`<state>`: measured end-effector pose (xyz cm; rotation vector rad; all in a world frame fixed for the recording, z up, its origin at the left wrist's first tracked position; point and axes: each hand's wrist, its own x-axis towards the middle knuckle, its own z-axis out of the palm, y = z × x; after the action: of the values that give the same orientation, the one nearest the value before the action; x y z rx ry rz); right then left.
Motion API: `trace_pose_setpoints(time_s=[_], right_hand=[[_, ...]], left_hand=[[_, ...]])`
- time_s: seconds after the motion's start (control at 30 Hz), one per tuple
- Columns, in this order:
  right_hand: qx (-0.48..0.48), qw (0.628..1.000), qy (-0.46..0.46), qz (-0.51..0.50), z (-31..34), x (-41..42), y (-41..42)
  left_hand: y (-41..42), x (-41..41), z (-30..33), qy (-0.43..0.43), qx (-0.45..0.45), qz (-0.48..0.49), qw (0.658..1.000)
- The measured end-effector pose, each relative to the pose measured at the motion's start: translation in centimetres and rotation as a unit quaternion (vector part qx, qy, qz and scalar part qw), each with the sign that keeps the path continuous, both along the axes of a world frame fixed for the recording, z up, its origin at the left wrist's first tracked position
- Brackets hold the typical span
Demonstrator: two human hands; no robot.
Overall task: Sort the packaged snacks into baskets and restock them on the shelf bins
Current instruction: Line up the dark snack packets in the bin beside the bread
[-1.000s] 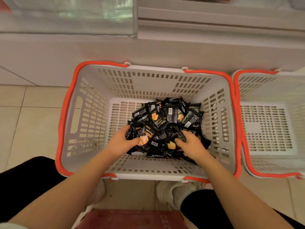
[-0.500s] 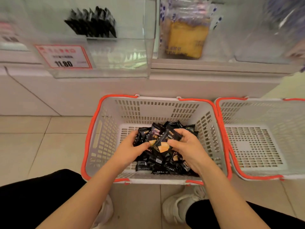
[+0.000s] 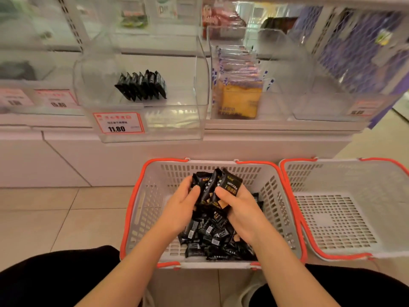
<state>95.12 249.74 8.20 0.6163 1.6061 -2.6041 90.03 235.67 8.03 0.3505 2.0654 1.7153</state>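
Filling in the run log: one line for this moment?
left hand: holds snack packs | right hand: holds same packs | over basket | clear bin: few packs

The small snack packets (image 3: 218,227) heaped in the slotted white plastic basket (image 3: 152,196) are black with orange corners and pale lettering. That basket's rim is orange-red, like the neighbouring white perforated basket (image 3: 332,220). The shelf price tag (image 3: 118,122) is white, red-bordered, with black digits.

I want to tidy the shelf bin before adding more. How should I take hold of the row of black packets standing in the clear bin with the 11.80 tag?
Come from above through the clear bin's open top. The black packets stand on edge, packed in a leaning row, so clamp the row's two end faces between thumb and fingers and lift it as one block. Probably safer than pinching single top edges.
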Motion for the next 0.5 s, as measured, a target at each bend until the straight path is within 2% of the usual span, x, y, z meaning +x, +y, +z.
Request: trace_pose_setpoints(time_s=[0.07, 0.17, 0.23, 0.3, 0.4, 0.5], right_hand=[[0.062, 0.997, 0.011, 0.035, 1.1, -0.2, 0.1], [0.117, 0.988, 0.044, 0.095, 3.3, -0.9, 0.0], [0.115, 0.984, 0.075, 0.114, 5.0, -1.8, -0.2], [0.111, 0.980, 0.099, 0.135, 6.7, -2.8, -0.5], [0.077, 0.975, 0.130, 0.165, 8.9, -4.3, -1.9], [0.006, 0.973, 0.157, 0.167, 10.4, -6.0, -3.3]], left_hand=[[0.2, -0.4, 1.4, 0.060, -0.029, -0.008, 0.998], [0.8, -1.4, 4.1, 0.108, 0.012, -0.001, 0.994], [0.9, -2.2, 5.9, 0.119, 0.045, 0.011, 0.992], [0.7, -2.8, 7.6, 0.170, 0.062, 0.003, 0.984], [-0.3, -4.0, 9.7, 0.271, 0.029, -0.013, 0.962], [-1.4, -5.9, 10.9, 0.318, 0.001, 0.005, 0.948]])
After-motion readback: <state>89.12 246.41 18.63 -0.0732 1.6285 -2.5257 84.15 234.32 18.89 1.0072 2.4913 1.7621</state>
